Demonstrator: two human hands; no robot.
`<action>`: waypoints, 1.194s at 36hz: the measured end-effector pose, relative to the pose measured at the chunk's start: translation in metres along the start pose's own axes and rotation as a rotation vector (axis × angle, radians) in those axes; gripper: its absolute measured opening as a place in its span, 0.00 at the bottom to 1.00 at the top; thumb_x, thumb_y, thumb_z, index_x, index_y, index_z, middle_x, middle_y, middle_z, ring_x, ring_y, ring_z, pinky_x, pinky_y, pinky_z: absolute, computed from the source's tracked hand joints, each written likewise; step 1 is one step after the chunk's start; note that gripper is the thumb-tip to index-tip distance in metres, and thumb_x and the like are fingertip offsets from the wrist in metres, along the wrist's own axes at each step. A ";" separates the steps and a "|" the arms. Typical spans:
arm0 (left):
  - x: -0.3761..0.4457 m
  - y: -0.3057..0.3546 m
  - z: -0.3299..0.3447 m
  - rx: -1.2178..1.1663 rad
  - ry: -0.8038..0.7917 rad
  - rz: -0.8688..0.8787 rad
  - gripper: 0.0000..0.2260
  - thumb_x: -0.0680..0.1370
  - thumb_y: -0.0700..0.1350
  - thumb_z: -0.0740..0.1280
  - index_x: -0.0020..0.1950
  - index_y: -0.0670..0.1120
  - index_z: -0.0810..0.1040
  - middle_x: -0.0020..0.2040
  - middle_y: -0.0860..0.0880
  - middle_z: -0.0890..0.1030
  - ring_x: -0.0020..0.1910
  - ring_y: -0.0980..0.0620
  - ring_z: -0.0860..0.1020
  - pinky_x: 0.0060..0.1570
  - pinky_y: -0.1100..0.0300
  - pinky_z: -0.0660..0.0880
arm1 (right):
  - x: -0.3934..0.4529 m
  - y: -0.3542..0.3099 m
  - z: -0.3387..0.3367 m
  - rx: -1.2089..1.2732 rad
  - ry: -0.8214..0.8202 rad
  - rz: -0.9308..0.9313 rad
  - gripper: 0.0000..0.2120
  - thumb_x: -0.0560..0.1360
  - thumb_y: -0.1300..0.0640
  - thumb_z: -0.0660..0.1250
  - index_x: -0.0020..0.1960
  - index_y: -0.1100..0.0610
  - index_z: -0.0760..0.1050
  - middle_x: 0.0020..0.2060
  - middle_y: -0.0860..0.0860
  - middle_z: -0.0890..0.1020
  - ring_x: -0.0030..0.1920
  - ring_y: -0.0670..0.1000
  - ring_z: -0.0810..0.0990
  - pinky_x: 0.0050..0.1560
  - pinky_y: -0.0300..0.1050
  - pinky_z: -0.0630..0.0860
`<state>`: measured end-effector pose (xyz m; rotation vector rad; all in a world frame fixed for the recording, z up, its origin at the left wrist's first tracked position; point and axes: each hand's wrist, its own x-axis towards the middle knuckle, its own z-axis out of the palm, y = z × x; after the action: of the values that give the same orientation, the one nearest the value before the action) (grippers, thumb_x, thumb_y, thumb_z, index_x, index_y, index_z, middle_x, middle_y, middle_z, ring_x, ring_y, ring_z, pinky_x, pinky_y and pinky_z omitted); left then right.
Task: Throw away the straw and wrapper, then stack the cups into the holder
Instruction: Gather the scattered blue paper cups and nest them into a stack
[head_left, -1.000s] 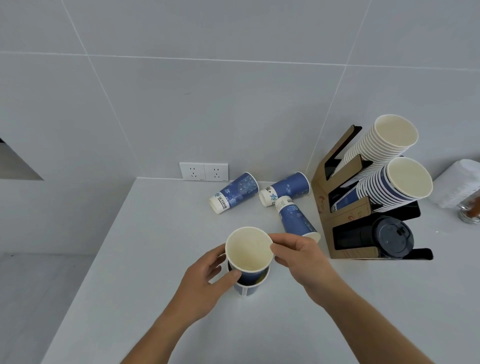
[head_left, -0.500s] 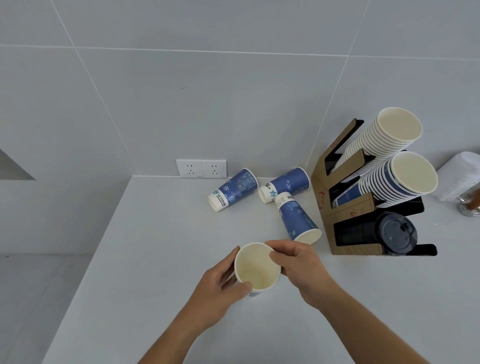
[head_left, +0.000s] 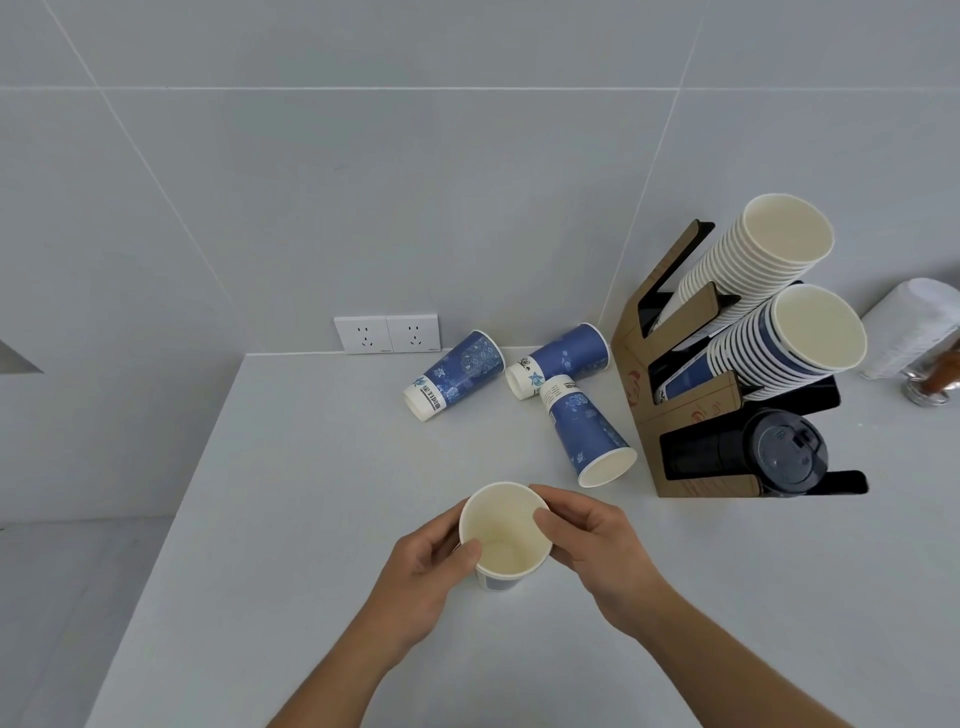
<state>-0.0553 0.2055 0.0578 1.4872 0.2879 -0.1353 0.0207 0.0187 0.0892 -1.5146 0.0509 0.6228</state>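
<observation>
Upper cup (head_left: 505, 530) now fully nested.

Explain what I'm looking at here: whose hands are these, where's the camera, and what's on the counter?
There is no machine: a person works bare-handed, and the single picture comes from a wide-angle camera on their head, looking forward and down. The left hand and right hand together hold an upright paper cup on the white counter, fingers at its rim. Three blue paper cups lie on their sides behind it: one near the wall sockets at, two touching at and. On the right stands a cardboard cup holder with white cups, blue cups and black lids.
</observation>
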 end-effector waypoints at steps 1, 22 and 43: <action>0.000 0.000 0.000 -0.004 -0.002 0.003 0.18 0.79 0.38 0.66 0.68 0.49 0.75 0.64 0.55 0.81 0.65 0.58 0.77 0.56 0.69 0.73 | 0.000 0.001 0.000 0.000 0.001 0.000 0.13 0.78 0.61 0.67 0.51 0.45 0.85 0.51 0.47 0.87 0.52 0.50 0.85 0.48 0.39 0.81; 0.010 0.007 -0.013 0.034 -0.013 -0.057 0.14 0.79 0.45 0.65 0.63 0.59 0.77 0.61 0.62 0.81 0.63 0.63 0.76 0.61 0.63 0.73 | -0.001 0.008 -0.012 0.017 0.120 0.059 0.13 0.78 0.60 0.66 0.51 0.45 0.85 0.51 0.44 0.87 0.54 0.47 0.84 0.57 0.43 0.81; 0.132 0.032 0.004 0.101 -0.063 -0.284 0.06 0.78 0.46 0.68 0.53 0.52 0.83 0.50 0.49 0.86 0.48 0.56 0.85 0.46 0.65 0.79 | 0.061 0.014 -0.074 -0.119 0.489 0.105 0.16 0.77 0.52 0.67 0.65 0.45 0.77 0.54 0.42 0.80 0.51 0.40 0.77 0.53 0.43 0.71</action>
<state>0.0806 0.2157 0.0529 1.5330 0.4463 -0.4283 0.0922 -0.0298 0.0451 -1.7593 0.4765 0.3295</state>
